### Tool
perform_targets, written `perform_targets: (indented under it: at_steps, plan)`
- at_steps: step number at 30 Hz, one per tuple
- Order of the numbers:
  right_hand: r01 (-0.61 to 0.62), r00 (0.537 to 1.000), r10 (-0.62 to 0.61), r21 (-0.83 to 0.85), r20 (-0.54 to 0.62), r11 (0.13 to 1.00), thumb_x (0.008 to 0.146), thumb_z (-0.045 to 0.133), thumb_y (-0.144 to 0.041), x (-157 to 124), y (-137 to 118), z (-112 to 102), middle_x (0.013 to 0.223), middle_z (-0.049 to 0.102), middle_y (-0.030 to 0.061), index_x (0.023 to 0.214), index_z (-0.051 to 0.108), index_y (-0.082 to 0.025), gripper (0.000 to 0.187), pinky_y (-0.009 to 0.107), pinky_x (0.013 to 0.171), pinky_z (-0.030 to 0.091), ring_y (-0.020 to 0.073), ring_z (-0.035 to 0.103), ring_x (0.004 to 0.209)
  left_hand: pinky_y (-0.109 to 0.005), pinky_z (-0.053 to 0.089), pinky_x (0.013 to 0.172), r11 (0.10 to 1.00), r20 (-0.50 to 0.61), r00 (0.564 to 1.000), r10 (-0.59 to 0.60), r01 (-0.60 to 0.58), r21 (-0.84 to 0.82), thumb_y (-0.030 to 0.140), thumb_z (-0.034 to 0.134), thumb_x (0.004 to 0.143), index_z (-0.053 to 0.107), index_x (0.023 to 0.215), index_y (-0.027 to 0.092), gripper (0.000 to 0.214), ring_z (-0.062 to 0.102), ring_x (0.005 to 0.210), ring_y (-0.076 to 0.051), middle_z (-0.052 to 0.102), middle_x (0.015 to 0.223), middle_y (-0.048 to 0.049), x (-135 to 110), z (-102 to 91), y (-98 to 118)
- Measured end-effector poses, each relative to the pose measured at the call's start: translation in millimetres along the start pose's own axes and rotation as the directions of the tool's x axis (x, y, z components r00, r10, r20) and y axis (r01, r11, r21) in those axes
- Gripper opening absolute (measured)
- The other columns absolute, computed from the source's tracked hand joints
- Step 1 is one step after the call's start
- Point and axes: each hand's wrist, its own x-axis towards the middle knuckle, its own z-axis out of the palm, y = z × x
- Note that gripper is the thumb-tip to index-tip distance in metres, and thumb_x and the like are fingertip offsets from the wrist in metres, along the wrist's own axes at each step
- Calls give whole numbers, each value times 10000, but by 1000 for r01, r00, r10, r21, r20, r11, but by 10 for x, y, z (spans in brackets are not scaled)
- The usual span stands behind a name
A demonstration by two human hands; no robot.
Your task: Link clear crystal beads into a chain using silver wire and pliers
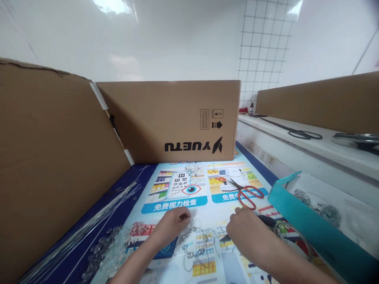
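My left hand [177, 221] is closed in a pinch at the middle of the table. Thin wire strung with clear beads [194, 250] runs from its fingertips and lies in loops just below. To the right, my right hand [244, 227] is curled into a fist, knuckles up; what it grips is hidden. A dark pointed thing [225, 238] shows beside its fingers, too unclear to name. Red-handled scissors [247, 193] lie half open beyond my right hand. Loose clear beads [111, 248] are heaped left of my left forearm.
A bundle of straight wires [94, 221] lies along the left. Ahead stands a cardboard box [177, 118]; a cardboard panel [53, 157] walls the left. At right are a coil of wire [296, 232], a teal box [314, 225] holding wire pieces, and a ledge [334, 150] with black scissors [302, 134].
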Motion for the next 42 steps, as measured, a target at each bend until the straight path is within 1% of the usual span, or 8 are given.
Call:
perform_targets:
  at_steps: [7,13,21,29,33,36,39,42]
  plan:
    - [-32,999,32,24,-25,999,705,548,-46,-12,169,3,702,628,104,688,645,-149,143,314,597,357,242,577,740,-212,385,616,999,-35,999,5,-4,48,220,469,757,590,841,194,149,542,670,-138,608,799,0,-22,-64,58]
    - [-40,998,43,50,-53,998,734,598,-183,-23,260,-16,723,626,105,722,666,-152,75,340,634,365,258,569,778,-226,392,626,998,-35,999,11,-9,59,243,465,774,582,843,204,141,542,673,-139,601,856,-6,-33,-75,86]
    - [-111,993,107,83,55,990,743,607,-354,-23,355,33,748,645,120,760,678,-140,226,339,615,380,265,591,763,-231,373,617,997,-54,998,25,-22,68,236,443,794,586,792,211,145,543,674,-143,601,805,3,-40,-96,103]
    - [-89,996,88,40,19,995,728,607,-295,25,330,68,760,641,120,749,671,-143,166,360,653,384,270,584,787,-230,366,628,997,-93,995,46,-41,60,220,426,792,599,757,211,177,544,696,-153,614,771,5,-9,-87,115]
    - [-79,996,79,-4,52,997,703,598,-162,35,255,59,743,645,112,731,661,-147,71,356,656,385,264,592,779,-237,366,631,997,-93,995,30,-23,71,236,418,797,607,752,207,196,545,698,-157,614,760,0,-14,-96,144]
    - [-84,996,84,-9,40,996,704,552,-72,36,216,67,714,646,103,714,655,-146,127,351,628,387,256,604,734,-240,365,631,997,-87,996,23,-16,76,243,415,800,608,756,209,201,545,701,-158,615,759,3,-22,-102,167]
    - [-85,996,85,18,33,996,714,583,-126,39,239,76,702,647,109,699,654,-135,73,341,600,391,262,611,709,-242,368,628,997,-83,997,10,-5,71,253,425,793,611,752,206,196,544,700,-161,617,760,0,-22,-99,180]
    - [-96,995,95,39,20,995,733,593,-188,39,317,79,709,652,115,713,658,-130,89,322,594,392,254,616,711,-238,363,619,997,-94,995,25,-18,69,247,424,795,613,751,207,198,537,685,-156,613,744,5,-22,-93,189]
